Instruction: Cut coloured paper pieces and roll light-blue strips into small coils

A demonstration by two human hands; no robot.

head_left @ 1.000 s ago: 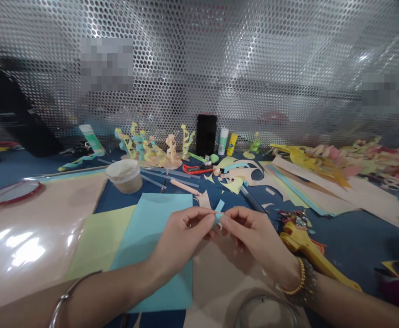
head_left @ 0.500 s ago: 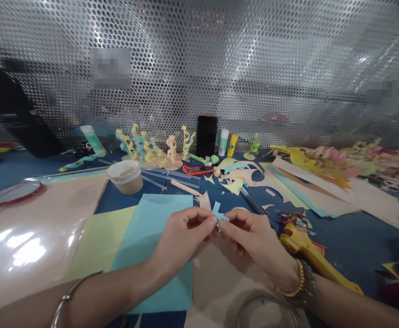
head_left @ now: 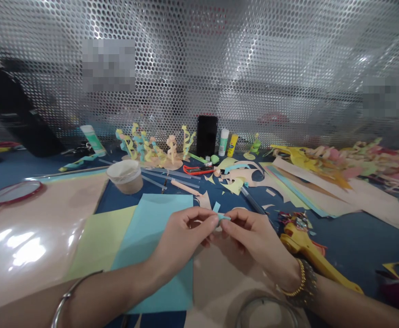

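Observation:
A narrow light-blue paper strip (head_left: 224, 216) is pinched between the fingertips of my left hand (head_left: 192, 230) and my right hand (head_left: 249, 230). One end of the strip sticks up between the two hands. Both hands are closed, thumbs against index fingers, and partly hide the strip. Below them lies a beige sheet of paper (head_left: 216, 282). Under my left wrist is a blue sheet of paper (head_left: 165, 209), which overlaps a pale-green sheet (head_left: 100, 232).
Behind stand several curled-paper figures (head_left: 144, 148), a black phone (head_left: 206, 135), glue sticks (head_left: 223, 142) and a red cutter (head_left: 198, 170). A paper-covered cup (head_left: 126, 177) is left of centre. Paper scraps (head_left: 243, 173) and a yellow tool (head_left: 308, 248) lie to the right.
My fingertips have drawn slightly over the blue strip, so less of it shows and its upright end looks shorter. Otherwise the hands stay in nearly the same place.

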